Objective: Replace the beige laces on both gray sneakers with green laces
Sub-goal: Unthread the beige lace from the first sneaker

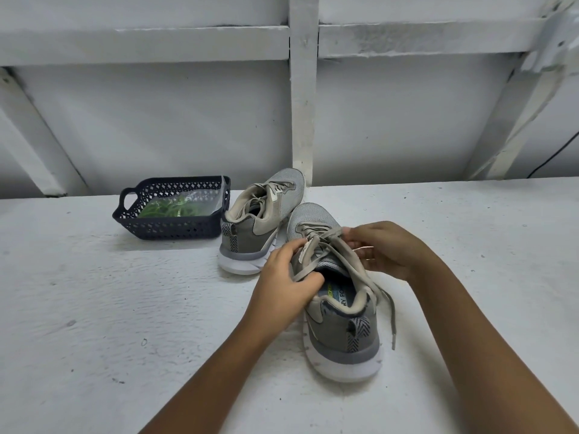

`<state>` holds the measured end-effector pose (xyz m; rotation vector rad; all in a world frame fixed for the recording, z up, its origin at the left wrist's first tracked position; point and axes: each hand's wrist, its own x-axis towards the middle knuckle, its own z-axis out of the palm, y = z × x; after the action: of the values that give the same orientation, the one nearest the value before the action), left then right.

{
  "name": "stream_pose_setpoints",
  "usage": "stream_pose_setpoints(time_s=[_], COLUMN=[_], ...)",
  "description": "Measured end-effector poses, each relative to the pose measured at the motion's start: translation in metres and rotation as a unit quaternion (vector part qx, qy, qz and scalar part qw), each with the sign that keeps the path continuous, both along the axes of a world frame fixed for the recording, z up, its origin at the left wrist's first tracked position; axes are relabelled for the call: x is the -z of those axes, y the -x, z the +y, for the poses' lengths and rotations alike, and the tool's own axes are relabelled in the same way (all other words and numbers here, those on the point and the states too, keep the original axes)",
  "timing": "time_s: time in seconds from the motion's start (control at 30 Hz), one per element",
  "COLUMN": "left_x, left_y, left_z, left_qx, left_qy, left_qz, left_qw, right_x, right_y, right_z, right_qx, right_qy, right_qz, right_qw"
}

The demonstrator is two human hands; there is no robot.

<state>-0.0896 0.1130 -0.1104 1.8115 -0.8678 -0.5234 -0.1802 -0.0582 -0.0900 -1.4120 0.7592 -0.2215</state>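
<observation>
Two gray sneakers stand on the white table. The near sneaker (343,333) points away from me, its beige lace (380,292) partly loosened, one end trailing down its right side. My left hand (288,277) grips the shoe's left collar and tongue, thumb inside the opening. My right hand (385,249) pinches the beige lace near the upper eyelets. The far sneaker (260,220) sits behind and to the left, still laced in beige. Green laces (170,208) lie in a clear bag inside the dark basket (170,228).
The white table (109,324) runs across the view, bare to the left and right of the shoes. A white painted wall with wooden beams (302,89) rises right behind the table's back edge. A black cable (551,158) hangs at the far right.
</observation>
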Motion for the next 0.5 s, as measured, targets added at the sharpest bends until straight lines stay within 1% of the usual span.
stream_pose_setpoints(time_s=[0.03, 0.1, 0.2, 0.3, 0.37, 0.4, 0.43, 0.47, 0.5], left_x=[0.000, 0.000, 0.001, 0.002, 0.002, 0.002, 0.002, 0.001, 0.001], left_y=[0.000, 0.000, -0.001, -0.001, -0.001, -0.001, 0.000, 0.000, 0.000], left_z=[0.000, 0.000, 0.000, -0.001, -0.001, -0.001, -0.001, -0.001, -0.001], left_qx=[0.000, 0.000, 0.000, -0.003, -0.005, -0.005, -0.005, -0.005, -0.005], left_qy=[0.000, 0.000, -0.002, 0.001, 0.001, 0.001, 0.001, 0.001, 0.001], left_qz=[0.000, -0.001, -0.004, -0.007, -0.009, -0.009, -0.009, -0.009, -0.009], left_qw=[1.000, 1.000, 1.000, 1.000, 1.000, 1.000, 1.000, 1.000, 1.000], right_x=[0.001, 0.003, -0.001, -0.003, -0.003, -0.002, -0.002, -0.002, -0.001], right_y=[-0.001, -0.002, -0.004, -0.002, 0.000, 0.000, 0.001, 0.001, 0.000], right_z=[0.001, 0.003, 0.005, -0.001, -0.006, -0.008, -0.008, -0.007, -0.006], right_qx=[-0.004, 0.013, 0.101, 0.228, 0.284, 0.291, 0.277, 0.239, 0.180], right_qy=[0.031, 0.048, 0.001, -0.063, -0.096, -0.104, -0.106, -0.100, -0.083], right_qz=[-0.003, -0.028, -0.090, -0.183, -0.216, -0.211, -0.190, -0.157, -0.114], right_qw=[0.999, 0.998, 0.991, 0.954, 0.929, 0.927, 0.936, 0.953, 0.974])
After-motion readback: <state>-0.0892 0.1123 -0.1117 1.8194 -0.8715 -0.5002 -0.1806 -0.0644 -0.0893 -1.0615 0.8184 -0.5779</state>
